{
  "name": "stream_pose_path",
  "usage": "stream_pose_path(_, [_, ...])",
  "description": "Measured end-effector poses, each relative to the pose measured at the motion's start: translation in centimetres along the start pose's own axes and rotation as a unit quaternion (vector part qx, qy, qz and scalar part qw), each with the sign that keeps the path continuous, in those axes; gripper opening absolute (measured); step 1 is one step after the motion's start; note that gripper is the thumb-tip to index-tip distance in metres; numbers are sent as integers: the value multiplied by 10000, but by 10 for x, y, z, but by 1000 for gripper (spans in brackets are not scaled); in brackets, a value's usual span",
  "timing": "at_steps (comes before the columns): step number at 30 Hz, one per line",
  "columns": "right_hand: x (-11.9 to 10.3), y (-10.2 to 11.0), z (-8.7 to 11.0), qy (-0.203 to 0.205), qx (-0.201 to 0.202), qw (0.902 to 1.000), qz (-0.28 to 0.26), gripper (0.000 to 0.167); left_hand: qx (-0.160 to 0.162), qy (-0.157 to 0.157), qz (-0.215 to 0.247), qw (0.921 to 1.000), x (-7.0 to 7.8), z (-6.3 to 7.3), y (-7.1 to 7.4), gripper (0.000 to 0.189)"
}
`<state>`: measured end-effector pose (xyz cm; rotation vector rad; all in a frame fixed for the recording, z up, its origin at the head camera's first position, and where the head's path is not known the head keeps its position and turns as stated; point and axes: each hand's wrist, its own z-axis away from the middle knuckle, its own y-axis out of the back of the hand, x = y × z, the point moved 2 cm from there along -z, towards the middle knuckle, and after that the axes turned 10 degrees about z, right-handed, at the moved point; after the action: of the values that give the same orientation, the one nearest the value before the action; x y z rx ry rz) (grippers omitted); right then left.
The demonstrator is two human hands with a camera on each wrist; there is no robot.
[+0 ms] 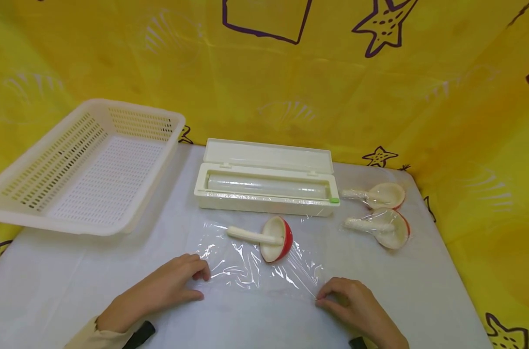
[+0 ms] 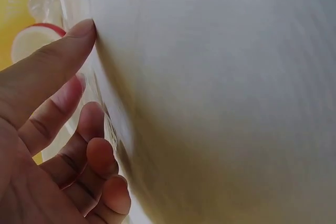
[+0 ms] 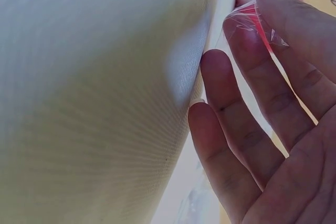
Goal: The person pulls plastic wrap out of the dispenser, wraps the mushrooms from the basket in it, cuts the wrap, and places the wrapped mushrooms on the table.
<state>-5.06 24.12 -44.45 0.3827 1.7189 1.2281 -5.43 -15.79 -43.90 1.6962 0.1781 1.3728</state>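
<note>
A red-capped toy mushroom [image 1: 274, 240] lies on its side on a sheet of cling film [image 1: 247, 271], its cream stem pointing left. At the sheet's near right corner, my right hand [image 1: 356, 305] pinches the film between thumb and fingers; the right wrist view shows the gathered film [image 3: 244, 17] at the fingertips. My left hand [image 1: 173, 281] is by the near left edge of the sheet, thumb and fingers apart. In the left wrist view its thumb [image 2: 58, 51] comes down to the tabletop, and I see nothing held between the fingers.
Behind the mushroom stands a cream cling film dispenser [image 1: 264, 201], lid raised, a roll [image 1: 269, 185] inside. Two film-wrapped mushrooms [image 1: 388, 196] [image 1: 391, 228] lie to the right. A white plastic basket [image 1: 94, 225] is at the left. A yellow patterned cloth [image 1: 264, 72] hangs behind the white tabletop [image 1: 238, 325].
</note>
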Motion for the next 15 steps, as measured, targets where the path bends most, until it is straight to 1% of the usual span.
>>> stream_pose_path(2, [0,0,0,64,47,10000,-11,9,14,27,4,10000,-2,3,3,31])
stream_pose_path(5, [1,0,0,-22,-32,10000,-51,9,8,41,9,10000,-6,6,6,26])
stream_pose_path(9, [2,0,1,-29,-43,9999,-100,10,-6,-64,-47,10000,-8,4,6,17])
stream_pose_path(13, [2,-1,1,210,197,9995,-112,14,31,-236,-126,9996,-7,2,7,16])
stream_pose_path(15, [3,0,2,251,307,9991,-137,16,125,-218,-155,9996,-4,1,9,16])
